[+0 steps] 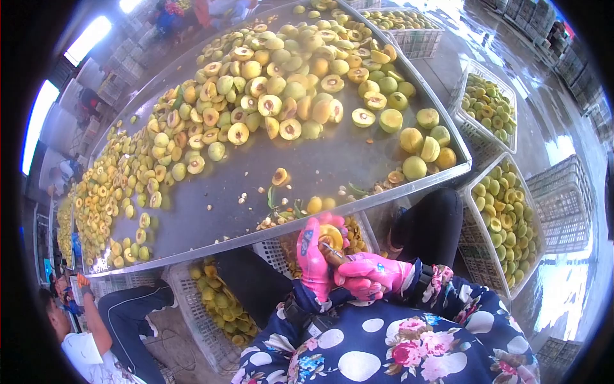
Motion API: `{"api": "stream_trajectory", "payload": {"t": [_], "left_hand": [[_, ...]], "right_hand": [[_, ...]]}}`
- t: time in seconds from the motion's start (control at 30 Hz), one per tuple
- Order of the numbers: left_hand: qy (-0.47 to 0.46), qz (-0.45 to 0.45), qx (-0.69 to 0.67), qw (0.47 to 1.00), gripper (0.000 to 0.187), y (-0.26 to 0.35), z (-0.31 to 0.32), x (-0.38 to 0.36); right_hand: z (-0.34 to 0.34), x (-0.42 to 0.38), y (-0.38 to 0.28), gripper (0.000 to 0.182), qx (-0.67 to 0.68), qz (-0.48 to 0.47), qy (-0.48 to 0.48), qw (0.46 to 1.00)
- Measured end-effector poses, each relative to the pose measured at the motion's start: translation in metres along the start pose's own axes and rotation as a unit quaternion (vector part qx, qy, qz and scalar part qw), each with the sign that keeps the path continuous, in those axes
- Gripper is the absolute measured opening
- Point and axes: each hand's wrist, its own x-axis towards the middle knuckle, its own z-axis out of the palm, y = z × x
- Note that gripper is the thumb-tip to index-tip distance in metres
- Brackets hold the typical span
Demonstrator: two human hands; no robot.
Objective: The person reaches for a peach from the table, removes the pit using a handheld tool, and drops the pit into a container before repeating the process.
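In the head view, my left hand [313, 259], in a pink glove, is closed around a yellow peach half [330, 235] with its cut face showing. My right hand [374, 275], also pink-gloved, grips a small pitting tool [334, 256] with a brownish handle and a metal tip. The tip is at the peach half's cut face; how deep it reaches is hidden. Both hands are just in front of the table's near rim, above a crate [275, 255] of yellow fruit pieces between my knees.
A metal table [256, 185] bears heaped peach halves [268, 105], many with stones, plus loose pits and leaves. Full crates stand to the right [476, 256], farther right [457, 115], and at lower left [192, 307]. Another person [96, 339] sits at the left.
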Motion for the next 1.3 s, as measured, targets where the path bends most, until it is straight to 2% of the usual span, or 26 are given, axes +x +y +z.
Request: {"api": "stream_trajectory", "payload": {"t": [0.1,0.13,0.17,0.2,0.27,0.3,0.33,0.37,0.4,0.47,0.5,0.57,0.6,0.63,0.7,0.73,0.77,0.8,0.87,0.97,1.07,1.1,1.17,1.2,1.27,1.3], "left_hand": [[0.044,-0.003,-0.043,0.998,0.031,0.005,-0.021,0.014],[0.132,0.051,-0.071,0.987,0.030,0.017,-0.014,0.011],[0.119,0.126,-0.038,0.984,0.031,0.031,-0.038,0.012],[0.146,0.235,0.103,0.955,0.033,0.053,-0.047,-0.001],[0.228,0.324,0.193,0.898,0.035,0.097,-0.095,-0.014],[0.296,0.318,0.266,0.861,0.034,0.120,-0.121,-0.021],[0.302,0.290,0.369,0.830,0.029,0.140,-0.146,-0.029],[0.284,0.238,0.561,0.740,0.030,0.163,-0.194,-0.032],[0.290,0.233,0.615,0.695,0.030,0.167,-0.180,-0.028],[0.300,0.220,0.713,0.594,0.029,0.179,-0.141,-0.020],[0.208,0.301,0.665,0.651,0.027,0.178,-0.171,0.012],[0.121,0.313,0.679,0.654,0.026,0.172,-0.107,0.058],[0.080,0.309,0.659,0.680,0.026,0.164,-0.066,0.078],[0.025,0.291,0.600,0.744,0.027,0.152,-0.044,0.106],[0.013,0.272,0.613,0.742,0.028,0.126,-0.016,0.170],[0.007,0.309,0.613,0.728,0.032,0.110,-0.015,0.209],[0.036,0.321,0.760,0.564,0.041,0.111,0.017,0.209],[0.072,0.320,0.774,0.542,0.050,0.099,0.020,0.229],[0.083,0.282,0.775,0.559,0.047,0.087,0.029,0.253],[0.078,0.270,0.690,0.667,0.050,0.084,0.036,0.244],[0.052,0.226,0.701,0.675,0.051,0.085,0.025,0.232],[0.043,0.169,0.742,0.647,0.053,0.085,0.017,0.232],[0.012,0.045,0.637,0.769,0.049,0.085,0.001,0.224],[-0.004,-0.016,0.574,0.819,0.048,0.084,-0.006,0.218],[-0.049,-0.026,0.422,0.905,0.044,0.082,-0.021,0.191],[-0.070,-0.031,0.341,0.937,0.042,0.083,-0.025,0.174]], "right_hand": [[-0.007,0.002,-0.002,0.022,-0.047,0.002,-0.022,0.999],[-0.008,0.001,-0.006,0.023,-0.099,0.004,-0.027,0.995],[-0.010,0.002,-0.010,0.024,-0.153,0.008,-0.032,0.988],[-0.015,0.007,-0.011,0.026,-0.300,0.040,0.034,0.952],[-0.042,0.030,0.005,0.029,-0.561,0.095,0.163,0.806],[-0.079,0.043,0.031,0.034,-0.714,-0.011,0.145,0.685],[-0.069,0.040,0.022,0.034,-0.662,0.025,0.147,0.734],[-0.048,0.032,0.005,0.034,-0.607,0.061,0.148,0.779],[-0.037,0.029,-0.006,0.034,-0.548,0.096,0.148,0.817],[-0.045,0.034,-0.008,0.033,-0.523,0.100,0.153,0.832],[-0.051,0.035,-0.004,0.033,-0.515,0.103,0.156,0.837],[-0.051,0.033,-0.009,0.033,-0.528,0.110,0.147,0.829],[-0.054,0.032,-0.008,0.033,-0.531,0.099,0.146,0.828],[-0.058,0.032,-0.003,0.033,-0.535,0.088,0.147,0.827],[-0.061,0.027,-0.003,0.033,-0.526,0.079,0.160,0.831],[-0.060,0.023,-0.007,0.033,-0.505,0.080,0.168,0.843],[-0.059,0.018,-0.011,0.033,-0.483,0.082,0.177,0.854],[-0.060,0.015,-0.013,0.032,-0.460,0.084,0.185,0.864],[-0.060,0.011,-0.016,0.030,-0.464,0.086,0.203,0.858],[-0.056,0.009,-0.021,0.028,-0.435,0.103,0.207,0.870],[-0.063,0.012,-0.014,0.027,-0.441,0.078,0.196,0.872],[-0.061,0.012,-0.015,0.027,-0.439,0.071,0.189,0.875],[-0.053,0.007,-0.022,0.026,-0.438,0.061,0.176,0.880],[-0.046,0.002,-0.026,0.027,-0.386,0.036,0.173,0.906],[-0.029,-0.009,-0.031,0.028,-0.273,-0.011,0.165,0.947],[-0.030,-0.009,-0.033,0.031,-0.326,-0.057,0.166,0.929]]}}
